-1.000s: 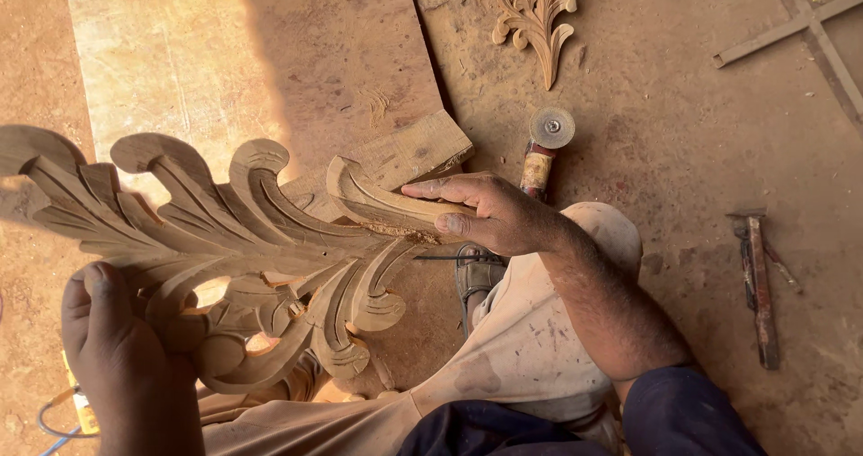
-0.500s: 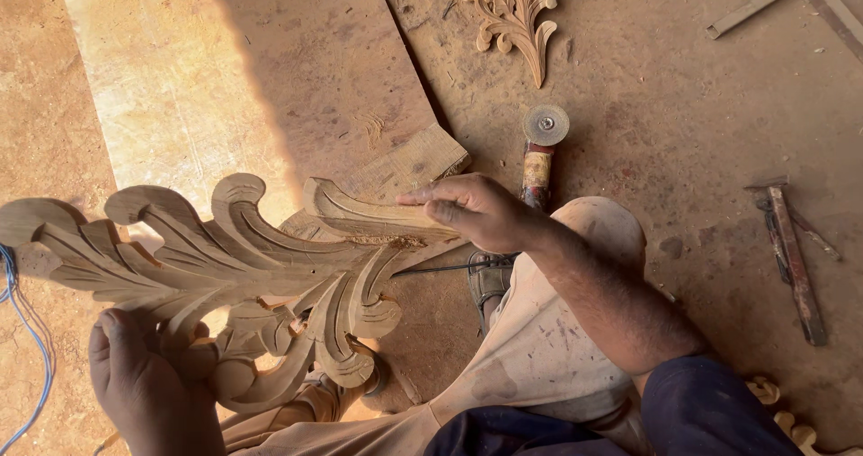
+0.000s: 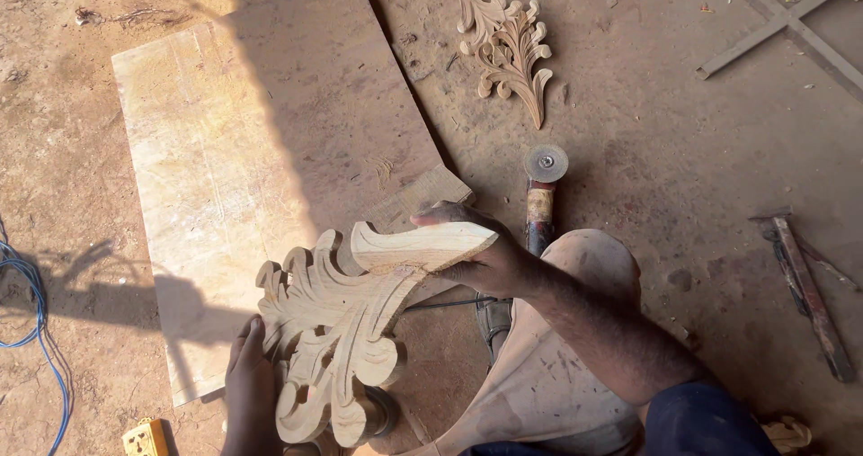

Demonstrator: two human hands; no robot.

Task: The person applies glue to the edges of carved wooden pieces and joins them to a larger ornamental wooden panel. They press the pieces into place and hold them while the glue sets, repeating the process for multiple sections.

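Wooden leaf carving (image 3: 346,330) slants stem-up toward right hand (image 3: 490,258), both hands' grip pinching it.

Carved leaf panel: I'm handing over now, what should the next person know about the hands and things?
Right hand grips the upper tip of the carved leaf panel; left hand holds its lower edge. The panel is raised above a plywood sheet on the dirt floor.
An angle grinder lies beside the knee, untouched. A second carved leaf lies farther off.
Done: the panel's scrolls are cut and shaped.
Left: I cannot tell how much finishing remains.
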